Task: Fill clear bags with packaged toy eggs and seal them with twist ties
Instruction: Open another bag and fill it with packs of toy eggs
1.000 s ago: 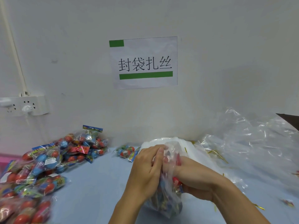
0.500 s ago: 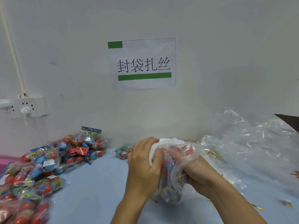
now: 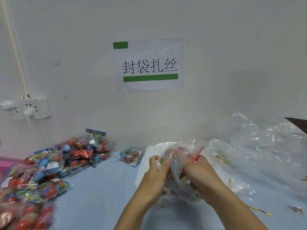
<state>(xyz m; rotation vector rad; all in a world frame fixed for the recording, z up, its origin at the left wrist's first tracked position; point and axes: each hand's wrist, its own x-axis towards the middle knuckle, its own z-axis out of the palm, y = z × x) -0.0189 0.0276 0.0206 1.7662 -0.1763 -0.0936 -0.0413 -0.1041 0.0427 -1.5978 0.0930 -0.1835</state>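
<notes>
Both hands grip one crinkled clear plastic bag stuffed with colourful packaged toy eggs, held just below the white wall sign. Left hand clutches its left side; right hand clutches its right. Loose egg packets heaped far left.

clear bag: thin shiny plastic, crinkly | twist ties: shiny gold foil | table: smooth, matt blue | sign: paper
</notes>
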